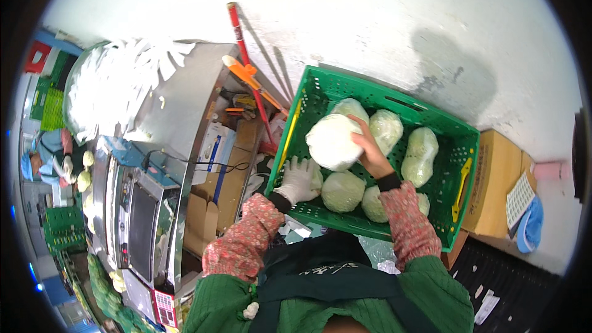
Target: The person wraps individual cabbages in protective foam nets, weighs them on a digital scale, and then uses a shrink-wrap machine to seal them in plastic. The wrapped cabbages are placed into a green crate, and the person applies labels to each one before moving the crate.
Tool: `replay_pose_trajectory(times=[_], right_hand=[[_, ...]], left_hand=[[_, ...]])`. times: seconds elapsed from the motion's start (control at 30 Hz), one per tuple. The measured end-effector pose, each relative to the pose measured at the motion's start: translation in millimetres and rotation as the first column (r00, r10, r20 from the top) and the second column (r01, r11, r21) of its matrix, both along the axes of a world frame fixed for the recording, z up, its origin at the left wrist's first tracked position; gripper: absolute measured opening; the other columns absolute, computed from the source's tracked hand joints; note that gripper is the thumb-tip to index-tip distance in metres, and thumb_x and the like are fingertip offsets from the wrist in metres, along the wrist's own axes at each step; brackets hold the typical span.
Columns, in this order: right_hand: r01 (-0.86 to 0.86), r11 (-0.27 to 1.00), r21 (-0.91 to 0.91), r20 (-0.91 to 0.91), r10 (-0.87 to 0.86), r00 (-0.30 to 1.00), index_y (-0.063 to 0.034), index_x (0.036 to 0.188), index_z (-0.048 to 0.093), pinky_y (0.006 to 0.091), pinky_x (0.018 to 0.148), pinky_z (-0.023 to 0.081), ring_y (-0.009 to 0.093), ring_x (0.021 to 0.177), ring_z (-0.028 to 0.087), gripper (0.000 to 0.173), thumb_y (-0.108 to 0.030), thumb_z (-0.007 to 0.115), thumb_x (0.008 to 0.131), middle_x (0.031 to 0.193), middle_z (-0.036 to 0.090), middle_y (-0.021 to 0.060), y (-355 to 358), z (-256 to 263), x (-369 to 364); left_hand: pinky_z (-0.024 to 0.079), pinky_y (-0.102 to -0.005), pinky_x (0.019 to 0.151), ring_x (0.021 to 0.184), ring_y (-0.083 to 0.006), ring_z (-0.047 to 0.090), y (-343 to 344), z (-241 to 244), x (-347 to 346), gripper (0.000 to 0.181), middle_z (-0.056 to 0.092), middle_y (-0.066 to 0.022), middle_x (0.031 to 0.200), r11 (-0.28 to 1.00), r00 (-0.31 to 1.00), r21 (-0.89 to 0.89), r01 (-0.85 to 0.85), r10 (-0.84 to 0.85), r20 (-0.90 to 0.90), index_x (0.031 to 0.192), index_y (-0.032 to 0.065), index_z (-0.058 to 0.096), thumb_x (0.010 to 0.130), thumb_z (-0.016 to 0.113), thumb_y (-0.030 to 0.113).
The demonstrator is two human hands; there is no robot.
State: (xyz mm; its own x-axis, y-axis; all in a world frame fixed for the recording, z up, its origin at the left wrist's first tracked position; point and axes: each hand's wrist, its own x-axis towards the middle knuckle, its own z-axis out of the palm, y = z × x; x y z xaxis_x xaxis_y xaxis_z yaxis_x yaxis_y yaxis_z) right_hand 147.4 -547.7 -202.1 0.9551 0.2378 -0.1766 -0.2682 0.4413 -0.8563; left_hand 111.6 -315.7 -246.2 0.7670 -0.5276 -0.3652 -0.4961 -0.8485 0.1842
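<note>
My bare right hand (372,148) grips a large pale cabbage (333,143) from its right side, above the other heads in a green plastic crate (430,115). In a white glove, my left hand (298,181) lies with spread fingers against a cabbage (317,181) at the crate's left wall. The glove partly covers that head, and I cannot tell whether it is gripped. Near the front wall sit a round cabbage (342,191) and another head (373,204) partly behind my right forearm. Film-wrapped cabbages (386,130) lie at the back, and a long wrapped head (420,157) lies at the right.
A steel bench (180,88) at left carries white strips (115,83) and a film-wrapping machine (138,222). Red and orange poles (240,37) lean by the wall. A cardboard box (497,185) stands right of the crate. Another person (48,155) works at far left.
</note>
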Motion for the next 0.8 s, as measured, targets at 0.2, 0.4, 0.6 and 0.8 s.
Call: replay_pose_trajectory(times=[0.2, 0.4, 0.6, 0.8], right_hand=[[0.221, 0.44, -0.87, 0.412, 0.406, 0.816, -0.0079, 0.143, 0.035, 0.0495, 0.112, 0.026, 0.049, 0.133, 0.03, 0.076, -0.034, 0.07, 0.081, 0.145, 0.029, 0.0315, 73.4, -73.6, 40.7], [0.264, 0.24, -0.934, 0.331, 0.305, 0.893, -0.0035, 0.144, 0.032, 0.0488, 0.112, 0.025, 0.045, 0.137, 0.026, 0.066, -0.033, 0.057, 0.091, 0.148, 0.025, 0.0301, 98.0, -84.3, 28.4], [0.066, 0.259, -0.964, 0.161, 0.364, 0.917, 0.0023, 0.145, 0.028, 0.0452, 0.114, 0.022, 0.043, 0.14, 0.021, 0.075, -0.045, 0.055, 0.093, 0.149, 0.023, 0.0322, 67.4, -81.9, 36.8], [-0.21, 0.757, -0.619, -0.116, 0.175, 0.978, -0.008, 0.138, 0.042, 0.0288, 0.069, 0.051, 0.018, 0.091, 0.06, 0.049, -0.027, 0.058, 0.096, 0.117, 0.055, 0.0088, 25.0, -20.3, -44.9]], left_hand=[[0.031, -0.0538, 0.105, 0.123, -0.0432, 0.042, 1.5, -11.2, -2.4, 0.082, 0.052, -0.021, 0.122, 0.985, 0.99, -0.109, -0.132, 0.137, 0.038, 0.127, 0.0011, 0.049, 0.067, 0.071, 0.053], [0.044, -0.0473, 0.094, 0.106, -0.0386, 0.057, 6.3, 12.7, -14.3, 0.055, 0.06, -0.0198, 0.107, 0.966, 0.974, -0.129, -0.224, 0.22, -0.045, 0.11, 0.0012, 0.061, 0.078, 0.065, 0.046], [0.05, -0.0434, 0.085, 0.096, -0.0361, 0.062, 41.7, 110.5, -77.8, 0.041, 0.065, -0.0163, 0.102, 0.534, 0.945, -0.81, -0.243, 0.318, -0.074, 0.115, 0.0058, 0.062, 0.094, 0.052, 0.04], [0.052, -0.0294, 0.079, 0.084, -0.015, 0.064, 189.6, 46.2, -267.6, 0.03, 0.07, -0.0045, 0.101, -0.296, 0.241, -0.785, -0.545, 0.841, -0.484, 0.117, 0.0045, 0.065, 0.094, 0.052, 0.019]])
